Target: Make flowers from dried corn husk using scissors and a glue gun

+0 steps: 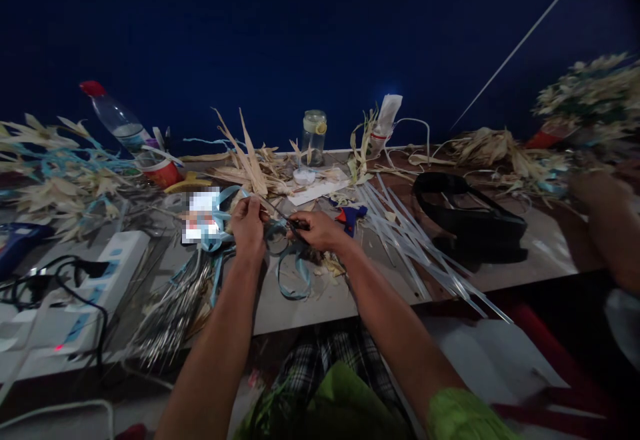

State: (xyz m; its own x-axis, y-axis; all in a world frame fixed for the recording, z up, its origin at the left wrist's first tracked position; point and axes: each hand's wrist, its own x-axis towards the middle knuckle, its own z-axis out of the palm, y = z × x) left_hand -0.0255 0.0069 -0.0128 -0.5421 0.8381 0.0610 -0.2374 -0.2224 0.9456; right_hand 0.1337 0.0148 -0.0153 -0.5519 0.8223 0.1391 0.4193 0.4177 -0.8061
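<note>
My right hand (317, 228) is closed round the dark handles of a pair of scissors (287, 219), whose blades point left toward my other hand. My left hand (249, 225) is pinched shut just left of the blades; whatever sits between its fingertips is too small to make out. Light blue ribbon (229, 193) shows beside the left fingers. More of the ribbon lies in a loop (295, 287) on the table between my forearms. Behind the right hand lies a blue and red glue gun (353, 219), partly hidden.
Dried corn husks (255, 167) lie behind my hands, near a glass jar (314, 137). Clear glue sticks (425, 247) and a black headband-like object (470, 220) lie right. At left are wires (173, 307), a power strip (107, 280) and husk flowers (65, 180). Another person's hand (607, 213) is far right.
</note>
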